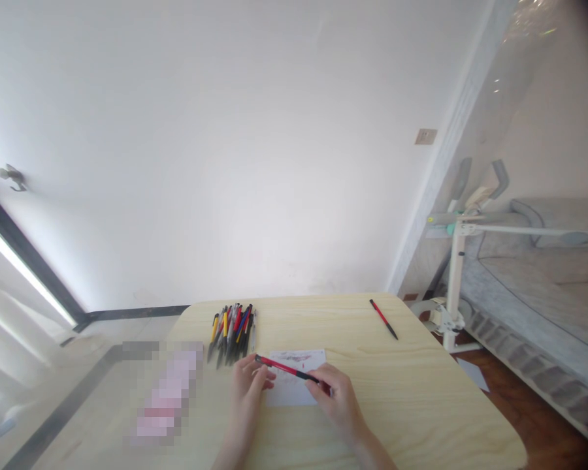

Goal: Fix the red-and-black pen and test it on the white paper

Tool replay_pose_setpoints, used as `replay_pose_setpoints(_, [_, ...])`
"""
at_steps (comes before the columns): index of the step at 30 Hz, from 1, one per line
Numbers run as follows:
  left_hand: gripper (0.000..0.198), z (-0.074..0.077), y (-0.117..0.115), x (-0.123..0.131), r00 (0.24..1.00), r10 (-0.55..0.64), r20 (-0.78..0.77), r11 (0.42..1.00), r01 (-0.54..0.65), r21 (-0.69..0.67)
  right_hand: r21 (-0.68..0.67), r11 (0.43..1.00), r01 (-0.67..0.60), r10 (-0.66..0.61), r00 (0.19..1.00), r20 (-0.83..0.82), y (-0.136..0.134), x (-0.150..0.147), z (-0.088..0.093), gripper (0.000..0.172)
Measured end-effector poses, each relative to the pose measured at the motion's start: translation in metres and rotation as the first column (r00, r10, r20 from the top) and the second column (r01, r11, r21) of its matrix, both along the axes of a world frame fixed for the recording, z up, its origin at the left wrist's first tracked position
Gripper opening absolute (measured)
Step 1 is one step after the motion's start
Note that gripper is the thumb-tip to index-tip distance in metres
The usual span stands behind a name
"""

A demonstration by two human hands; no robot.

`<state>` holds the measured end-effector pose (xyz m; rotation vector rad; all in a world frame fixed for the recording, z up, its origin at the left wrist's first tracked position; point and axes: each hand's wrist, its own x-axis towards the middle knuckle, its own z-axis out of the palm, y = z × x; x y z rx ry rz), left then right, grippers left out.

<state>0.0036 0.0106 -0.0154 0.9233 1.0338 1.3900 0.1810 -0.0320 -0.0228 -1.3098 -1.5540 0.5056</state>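
Observation:
A red ballpoint pen (287, 367) with a black grip and black top slants across a small sheet of white paper (289, 395), held above it. My right hand (337, 397) pinches the pen near its black grip end. At the pen's upper left end, my left hand (249, 382) has its thumb and curled fingers closed around the black top. Reddish scribbles mark the upper part of the paper. Just beyond my left hand lies a bunch of pens (232, 329) in yellow, red, blue, black and clear.
Another red pen (383, 319) lies alone toward the table's far right corner. The pale wooden table (421, 405) stands against a white wall (274, 163). A pixelated pink patch (169, 391) shows at the left edge. Right of the table stand white exercise equipment (455, 281) and a grey sofa (534, 287).

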Motion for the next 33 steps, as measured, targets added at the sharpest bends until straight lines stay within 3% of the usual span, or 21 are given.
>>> replay_pose_setpoints(7, [0.039,-0.005,0.001,-0.004,0.999,-0.049,-0.008,0.999,0.049,0.017,-0.021,1.000,-0.002,0.002,1.000,0.001,-0.001,0.000,0.001,0.018])
replay_pose_setpoints(33, [0.036,-0.012,0.006,-0.003,0.998,-0.038,-0.051,0.999,0.040,0.025,-0.080,0.996,-0.024,0.025,1.000,0.010,-0.001,-0.001,0.001,0.018])
